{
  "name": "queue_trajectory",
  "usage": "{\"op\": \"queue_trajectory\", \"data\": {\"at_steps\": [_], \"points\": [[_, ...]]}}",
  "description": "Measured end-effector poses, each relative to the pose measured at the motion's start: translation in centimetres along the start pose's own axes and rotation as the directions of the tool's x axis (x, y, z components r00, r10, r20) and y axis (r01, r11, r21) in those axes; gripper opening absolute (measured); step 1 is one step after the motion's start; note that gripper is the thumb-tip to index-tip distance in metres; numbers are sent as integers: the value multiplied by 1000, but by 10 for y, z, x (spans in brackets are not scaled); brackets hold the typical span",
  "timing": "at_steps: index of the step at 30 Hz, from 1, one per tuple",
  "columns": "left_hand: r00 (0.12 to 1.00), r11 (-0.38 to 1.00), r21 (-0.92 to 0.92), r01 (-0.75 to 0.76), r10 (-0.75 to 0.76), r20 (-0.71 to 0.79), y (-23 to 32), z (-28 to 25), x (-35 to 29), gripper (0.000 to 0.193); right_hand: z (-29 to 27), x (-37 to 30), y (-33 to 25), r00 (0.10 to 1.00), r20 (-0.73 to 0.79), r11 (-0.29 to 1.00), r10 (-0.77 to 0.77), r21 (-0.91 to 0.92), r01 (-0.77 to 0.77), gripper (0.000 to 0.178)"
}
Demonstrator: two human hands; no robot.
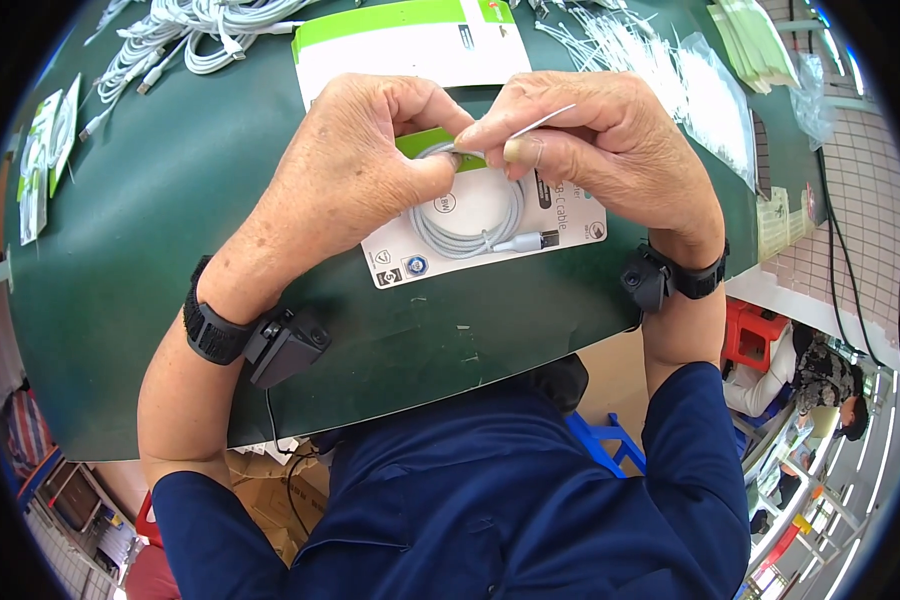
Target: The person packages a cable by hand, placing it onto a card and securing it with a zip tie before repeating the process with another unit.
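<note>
A coiled light-grey USB cable [518, 212] lies on a white and green packaging card [582, 222] on the table in front of me. Its plug points right, near the card's lower part. My left hand [345, 170] is closed, thumb and forefinger pinching at the top of the coil. From the right, my right hand [620, 140] comes to the same spot, thumb and fingers closed on a thin white cable tie [548, 121]. One end of the tie sticks out up and to the right. My fingertips hide where tie, coil and card meet.
More printed cards [410, 62] lie just beyond my hands. Grey cables [195, 35] are heaped at the far left, white cable ties [620, 50] at the far right beside a clear bag [715, 105]. Packaged cables [48, 150] sit at the table's left edge.
</note>
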State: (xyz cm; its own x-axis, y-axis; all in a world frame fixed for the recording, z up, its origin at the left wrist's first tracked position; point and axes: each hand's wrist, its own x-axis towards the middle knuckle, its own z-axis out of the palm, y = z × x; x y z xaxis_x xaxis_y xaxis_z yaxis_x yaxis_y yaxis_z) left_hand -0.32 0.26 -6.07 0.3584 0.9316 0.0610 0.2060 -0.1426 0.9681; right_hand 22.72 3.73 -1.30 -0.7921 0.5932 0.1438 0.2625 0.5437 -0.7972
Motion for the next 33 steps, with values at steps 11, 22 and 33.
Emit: {"op": "queue_trajectory", "data": {"at_steps": [11,22,33], "points": [[999,998,25,-53,53,-8,-4,1,1,27,1,-3,-7,991,69,974,111,192,-122,17],[998,994,95,-55,56,-14,3,-2,1,27,7,-3,-9,970,6,935,244,263,-237,18],[998,993,108,-44,47,-29,1,-4,1,25,13,-1,-18,972,3,968,236,80,-236,18]]}}
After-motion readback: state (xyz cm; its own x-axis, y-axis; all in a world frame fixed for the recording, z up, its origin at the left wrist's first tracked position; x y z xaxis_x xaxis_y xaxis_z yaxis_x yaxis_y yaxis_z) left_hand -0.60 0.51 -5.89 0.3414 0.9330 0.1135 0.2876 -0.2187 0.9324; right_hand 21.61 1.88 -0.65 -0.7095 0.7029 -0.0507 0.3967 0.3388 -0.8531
